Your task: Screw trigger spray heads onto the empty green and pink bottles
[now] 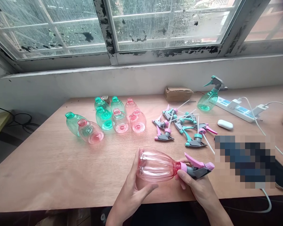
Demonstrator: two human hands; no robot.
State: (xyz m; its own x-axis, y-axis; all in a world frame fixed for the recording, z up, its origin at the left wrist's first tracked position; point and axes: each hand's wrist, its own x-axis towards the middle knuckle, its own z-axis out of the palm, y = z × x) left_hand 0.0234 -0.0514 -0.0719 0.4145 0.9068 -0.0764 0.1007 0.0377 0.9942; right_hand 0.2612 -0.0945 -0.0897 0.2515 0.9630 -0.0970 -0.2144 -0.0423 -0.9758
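Note:
A pink transparent spray bottle (157, 165) lies sideways above the table's near edge, held between both hands. My left hand (132, 191) wraps its fingers round the bottle's base and body. My right hand (198, 185) grips the neck under the pink and grey trigger head (196, 166) fitted on it. A heap of loose pink and teal trigger heads (181, 125) with white dip tubes lies just beyond my right hand.
Several empty teal and pink bottles (108, 119) lie at the table's middle left. A finished teal spray bottle (209, 97), a cardboard box (178, 93), a power strip (238, 108) with cables and a white case (225, 124) are at the back right. A blurred dark object (245, 161) lies at right.

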